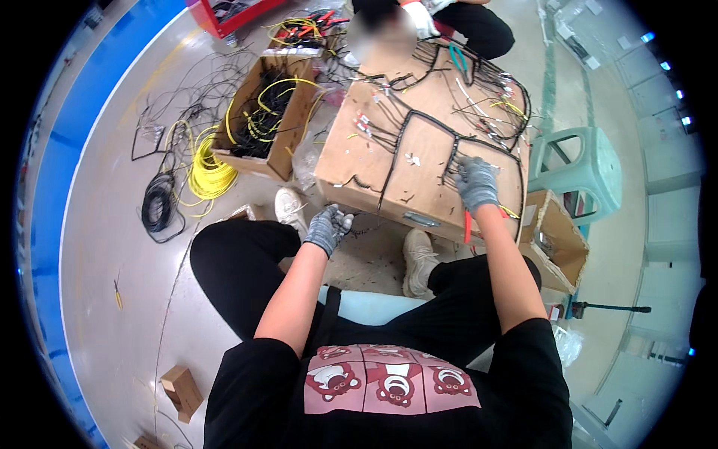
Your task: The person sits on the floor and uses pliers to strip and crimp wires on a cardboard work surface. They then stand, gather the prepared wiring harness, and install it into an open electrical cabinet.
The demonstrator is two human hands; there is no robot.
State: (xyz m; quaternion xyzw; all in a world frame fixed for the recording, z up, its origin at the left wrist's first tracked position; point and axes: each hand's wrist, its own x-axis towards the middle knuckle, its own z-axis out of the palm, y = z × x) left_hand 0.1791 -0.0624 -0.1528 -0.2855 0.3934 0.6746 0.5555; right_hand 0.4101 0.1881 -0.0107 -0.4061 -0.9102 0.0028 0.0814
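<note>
A black-taped wire harness [426, 116] lies branched over the top of a large cardboard box [359, 179] in front of me. My right hand [477, 183], in a grey glove, is on the harness's right part, its fingers curled on a short branch of thin black wires. My left hand [330, 229], gloved the same way, hovers just off the box's near left edge with fingers curled in. Whether it holds anything small is hidden. Near my right wrist, a red-handled tool [468, 227] shows at the box's front edge.
Left stands an open carton [280, 153] of black and yellow cables, beside a yellow cable coil [212, 168] and a black coil [157, 202]. A green stool [602, 176] and open carton [565, 251] stand right. Across the box, another person's gloved hand [420, 19] shows near teal-handled pliers [458, 61].
</note>
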